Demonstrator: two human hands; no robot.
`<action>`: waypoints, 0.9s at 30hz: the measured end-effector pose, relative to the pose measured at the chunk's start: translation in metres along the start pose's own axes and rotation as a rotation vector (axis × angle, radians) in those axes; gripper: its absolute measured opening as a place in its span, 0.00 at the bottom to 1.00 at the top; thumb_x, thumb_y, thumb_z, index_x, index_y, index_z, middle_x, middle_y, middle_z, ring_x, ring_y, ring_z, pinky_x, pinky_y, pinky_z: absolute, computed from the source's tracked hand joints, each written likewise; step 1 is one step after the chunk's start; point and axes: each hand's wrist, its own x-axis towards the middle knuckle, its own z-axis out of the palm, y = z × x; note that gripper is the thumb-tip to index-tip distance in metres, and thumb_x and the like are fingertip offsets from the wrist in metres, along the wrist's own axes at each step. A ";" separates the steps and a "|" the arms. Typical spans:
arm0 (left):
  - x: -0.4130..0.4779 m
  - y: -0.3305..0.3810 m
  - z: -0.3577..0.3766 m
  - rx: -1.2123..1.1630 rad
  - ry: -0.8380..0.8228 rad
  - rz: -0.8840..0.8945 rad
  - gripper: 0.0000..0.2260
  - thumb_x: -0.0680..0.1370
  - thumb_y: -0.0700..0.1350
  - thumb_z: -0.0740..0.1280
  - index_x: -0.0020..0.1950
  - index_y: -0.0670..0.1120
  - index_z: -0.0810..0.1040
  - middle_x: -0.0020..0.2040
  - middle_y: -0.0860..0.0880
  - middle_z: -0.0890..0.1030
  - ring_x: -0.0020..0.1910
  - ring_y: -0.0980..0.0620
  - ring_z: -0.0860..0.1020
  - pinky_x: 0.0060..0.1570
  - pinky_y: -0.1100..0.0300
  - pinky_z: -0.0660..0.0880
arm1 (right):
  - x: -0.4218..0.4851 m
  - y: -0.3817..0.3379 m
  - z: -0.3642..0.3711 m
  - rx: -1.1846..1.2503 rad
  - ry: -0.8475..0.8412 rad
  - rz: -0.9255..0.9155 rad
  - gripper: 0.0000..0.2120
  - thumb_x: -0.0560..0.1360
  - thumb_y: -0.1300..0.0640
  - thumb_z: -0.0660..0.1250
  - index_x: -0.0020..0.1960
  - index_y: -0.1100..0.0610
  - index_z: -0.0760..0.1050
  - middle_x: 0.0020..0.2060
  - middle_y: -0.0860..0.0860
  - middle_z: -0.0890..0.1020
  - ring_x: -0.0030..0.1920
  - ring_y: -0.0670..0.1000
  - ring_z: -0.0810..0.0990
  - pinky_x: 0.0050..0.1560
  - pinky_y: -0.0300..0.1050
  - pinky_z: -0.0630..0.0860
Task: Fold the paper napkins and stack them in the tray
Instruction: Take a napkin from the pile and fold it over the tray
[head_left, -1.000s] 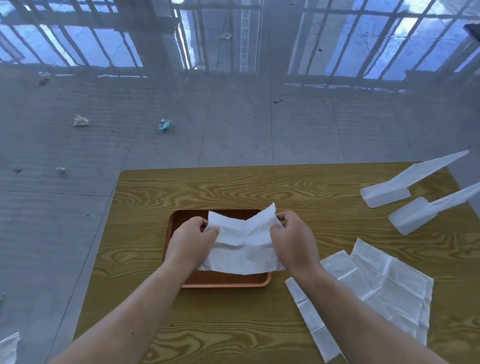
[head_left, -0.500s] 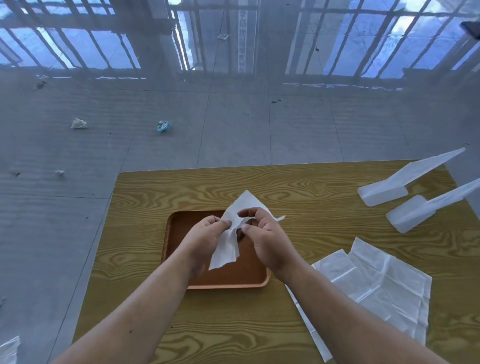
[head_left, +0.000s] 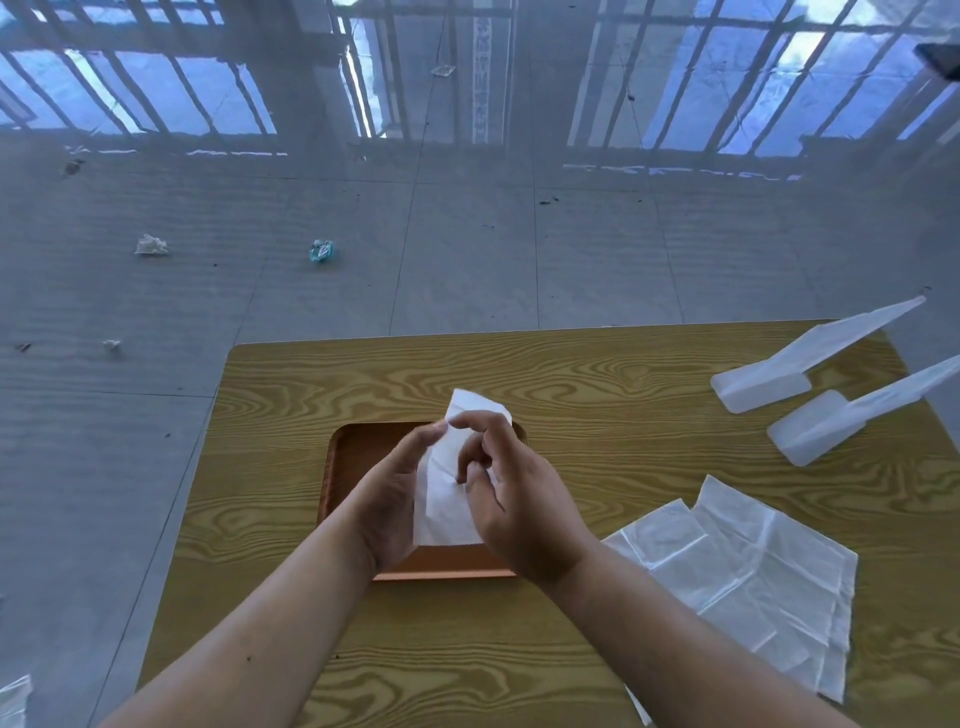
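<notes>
A white paper napkin (head_left: 445, 499), folded into a narrow strip, stands upright between my two hands above the brown tray (head_left: 347, 451). My left hand (head_left: 390, 493) holds its left side, thumb and forefinger pinching near the top. My right hand (head_left: 511, 499) holds the right side, its fingertips on the top edge. The tray lies on the wooden table (head_left: 597, 395), and my hands hide most of its inside. Several unfolded white napkins (head_left: 748, 566) lie spread flat to the right of the tray.
Two white plastic wedge-shaped pieces (head_left: 795, 364) (head_left: 852, 415) lie at the table's far right. Crumpled scraps (head_left: 150, 245) (head_left: 322, 250) are scattered on the grey tiled floor beyond the table. A window reflection covers the floor's far part.
The napkin was spread wide between my hands, then got folded in half. My hands came together over the tray and now hold it as a narrow upright strip.
</notes>
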 end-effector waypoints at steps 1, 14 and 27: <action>0.001 -0.001 0.000 0.022 0.010 0.000 0.19 0.78 0.55 0.72 0.65 0.46 0.84 0.57 0.39 0.86 0.53 0.40 0.86 0.48 0.46 0.83 | 0.000 0.000 0.000 0.011 0.031 -0.009 0.21 0.79 0.66 0.61 0.67 0.47 0.68 0.42 0.43 0.78 0.44 0.48 0.80 0.45 0.47 0.80; 0.000 0.000 0.003 -0.092 -0.062 0.062 0.23 0.78 0.51 0.71 0.72 0.47 0.80 0.69 0.37 0.81 0.67 0.35 0.80 0.63 0.38 0.79 | 0.009 0.048 -0.027 0.842 -0.162 0.946 0.20 0.78 0.43 0.73 0.61 0.58 0.84 0.53 0.59 0.87 0.52 0.57 0.86 0.60 0.59 0.81; 0.001 0.004 0.006 0.175 0.074 0.148 0.19 0.76 0.47 0.76 0.65 0.45 0.83 0.57 0.43 0.87 0.54 0.46 0.85 0.49 0.54 0.83 | 0.023 0.035 -0.022 0.920 -0.186 0.784 0.15 0.76 0.64 0.73 0.63 0.60 0.82 0.57 0.62 0.86 0.54 0.60 0.86 0.52 0.56 0.84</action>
